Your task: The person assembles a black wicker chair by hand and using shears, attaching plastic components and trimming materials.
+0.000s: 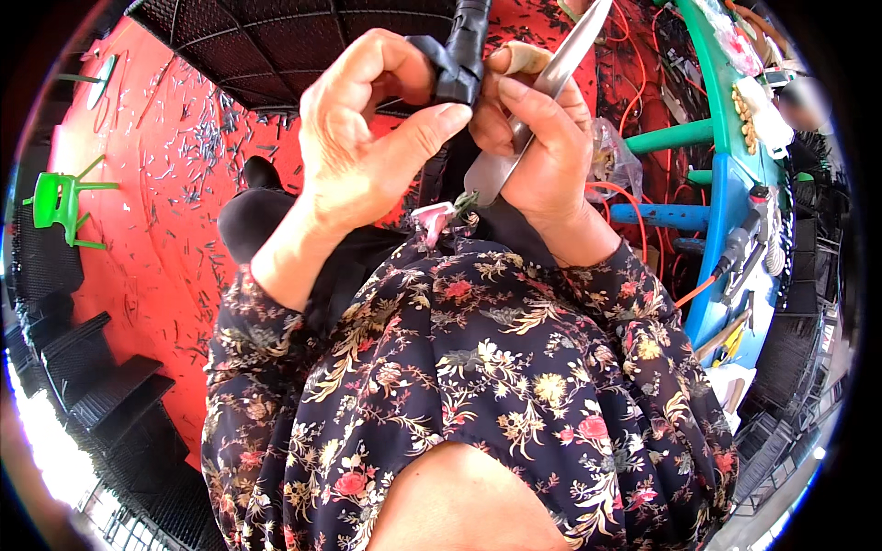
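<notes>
My left hand (pixel 354 147) pinches the end of a black strip-wrapped bar (pixel 467 41), its thumb pressed near the bar's tip and a flat black strand (pixel 427 55) by its fingers. The bar stands beside a black woven panel (pixel 262 41) at the top. Closed around a long silvery metal blade, probably a knife (pixel 581 41), is my right hand (pixel 556 151). The blade slants from upper right down past the palm, its lower end showing below the fingers. Beige tape wraps one right finger, which lies close to the bar's tip. The fingers partly hide the bar's end.
Dark offcuts litter the red floor (pixel 138 285). A small green chair (pixel 60 209) stands at the left, above stacked black woven pieces (pixel 101 367). At the right, a green and blue table (pixel 726 197) carries a corded black tool (pixel 735 248). Orange cords (pixel 638 197) run below it.
</notes>
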A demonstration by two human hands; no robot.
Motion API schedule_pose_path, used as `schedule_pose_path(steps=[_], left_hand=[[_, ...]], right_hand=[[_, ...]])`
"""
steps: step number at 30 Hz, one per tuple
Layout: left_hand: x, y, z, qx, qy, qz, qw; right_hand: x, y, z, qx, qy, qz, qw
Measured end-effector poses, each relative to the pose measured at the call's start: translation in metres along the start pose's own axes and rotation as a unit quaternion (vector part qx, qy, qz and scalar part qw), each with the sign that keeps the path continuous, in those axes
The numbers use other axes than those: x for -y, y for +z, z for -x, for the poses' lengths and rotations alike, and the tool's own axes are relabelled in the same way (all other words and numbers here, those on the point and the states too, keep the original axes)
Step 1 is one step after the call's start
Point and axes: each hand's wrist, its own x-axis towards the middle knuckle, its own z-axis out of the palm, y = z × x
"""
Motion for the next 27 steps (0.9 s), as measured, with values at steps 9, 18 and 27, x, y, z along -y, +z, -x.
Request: schedule_pose_path(steps=[9,18,27], left_hand=[[-0.026,-0.020,-0.024,0.129,-0.190,-0.203,0.952],[-0.020,-0.023,-0.018,0.061,-0.247,-0.009,0.967],[-0.011,-0.028,-0.017,0.070,-0.224,0.114,0.965]], right_hand=[[-0.008,0.004,-0.002,-0.014,-0.015,0.063,0.998],[-0.014,0.006,-0.005,0.055,-0.012,0.048,0.997],[-0.026,-0.001,-0.002,0.074,-0.091,0.183,0.976]])
